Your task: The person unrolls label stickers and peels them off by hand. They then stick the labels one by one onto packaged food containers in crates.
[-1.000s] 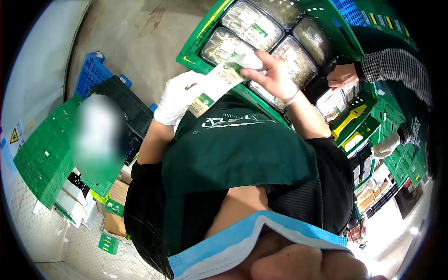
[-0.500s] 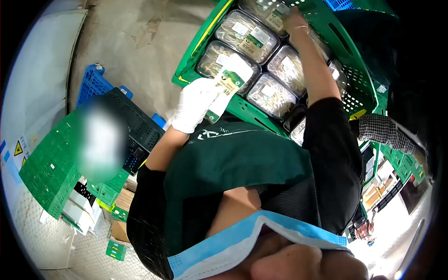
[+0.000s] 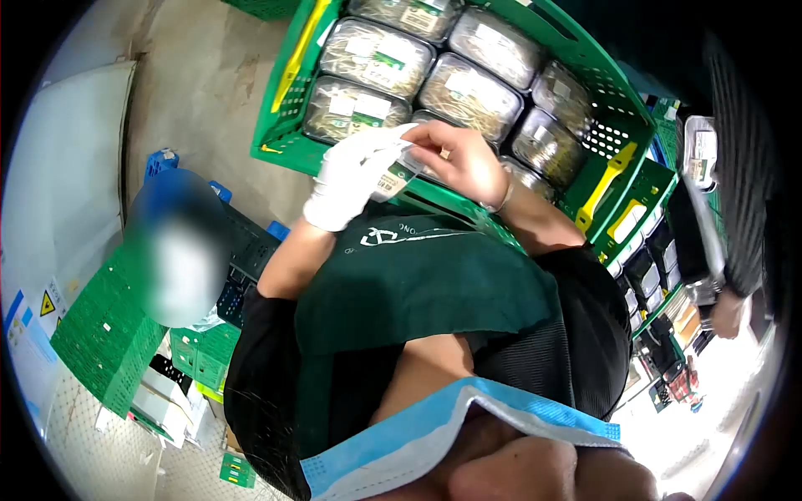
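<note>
My left hand (image 3: 347,177), in a white glove, is closed around printed green-and-beige labels (image 3: 393,181). Bare and wearing a thin bracelet, my right hand (image 3: 469,164) meets it, fingertips pinched at the labels' upper edge. Both hands are above the near rim of a green crate (image 3: 288,154). Inside the crate sit clear-lidded trays of pale sprouts (image 3: 472,96) in rows. Labels like those in my hand are on the trays at the left, such as one sprout tray (image 3: 378,58). My hands partly hide the nearest trays.
At the right, a co-worker's striped sleeve (image 3: 739,184) and hand (image 3: 728,316) are near a packed tray (image 3: 700,154). More green crates (image 3: 639,200) with trays stand there. Green crates (image 3: 109,317) and a dark crate (image 3: 251,242) are at the left, beside a blurred-out patch.
My right hand has come back from the far trays to the labels in my left hand. The crate appears further left in view, and the co-worker's arm at the right has shifted.
</note>
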Motion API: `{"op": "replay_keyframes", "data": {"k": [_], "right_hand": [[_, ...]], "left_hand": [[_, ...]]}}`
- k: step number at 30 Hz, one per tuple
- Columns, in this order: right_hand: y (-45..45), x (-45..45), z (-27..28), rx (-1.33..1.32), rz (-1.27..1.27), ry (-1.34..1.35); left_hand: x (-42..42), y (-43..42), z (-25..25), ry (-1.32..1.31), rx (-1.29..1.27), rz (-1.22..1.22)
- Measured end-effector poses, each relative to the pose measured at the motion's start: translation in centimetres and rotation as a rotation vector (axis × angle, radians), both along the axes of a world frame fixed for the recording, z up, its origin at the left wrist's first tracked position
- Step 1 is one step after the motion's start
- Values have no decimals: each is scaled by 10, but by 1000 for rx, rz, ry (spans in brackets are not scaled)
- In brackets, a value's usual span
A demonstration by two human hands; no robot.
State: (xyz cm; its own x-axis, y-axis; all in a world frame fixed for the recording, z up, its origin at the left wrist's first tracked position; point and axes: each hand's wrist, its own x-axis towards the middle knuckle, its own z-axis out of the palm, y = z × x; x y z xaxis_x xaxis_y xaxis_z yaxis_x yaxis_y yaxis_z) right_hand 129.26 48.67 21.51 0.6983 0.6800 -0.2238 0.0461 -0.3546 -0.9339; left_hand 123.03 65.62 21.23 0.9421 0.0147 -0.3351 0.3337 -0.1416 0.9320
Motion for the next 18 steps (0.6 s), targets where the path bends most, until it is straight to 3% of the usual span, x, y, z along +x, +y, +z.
{"op": "replay_keyframes", "data": {"k": [1, 3, 4, 5, 6, 7, 9, 11, 13, 15, 16, 17, 18], "right_hand": [[-10, -5, -2, -43, -36, -124], [-36, 1, 4, -115, -46, -136], [-49, 15, 2, -354, -92, -319], [-68, 40, -16, -384, -213, -340], [-87, 74, -26, -506, -243, -365], [-109, 111, -52, -602, -176, -563], [-137, 162, -121, -706, -237, -823], [-138, 178, -182, -851, -223, -828], [-136, 172, -190, -921, -184, -763], [-129, 146, -160, -963, -320, -905], [-123, 137, -149, -978, -328, -817], [-115, 112, -112, -749, -267, -543], [-115, 92, -113, -297, -94, -59]], "left_hand": [[1, -14, 1, 2, 138, -48], [-8, -41, -23, 133, 49, 78], [-7, -48, -12, -17, 304, -168], [-5, -52, -1, -170, 556, -413], [-7, -58, -9, -576, 780, -427], [-19, -59, -18, -93, 153, -162], [-32, -54, -30, 50, 172, -96], [-43, -56, -17, 43, 81, 25], [-53, -61, -9, 187, -164, 261], [-59, -69, -3, 193, -166, 275], [-59, -75, -3, 168, -205, 323], [-58, -80, -3, 139, -246, 369], [-59, -82, -3, 139, -246, 370]]}}
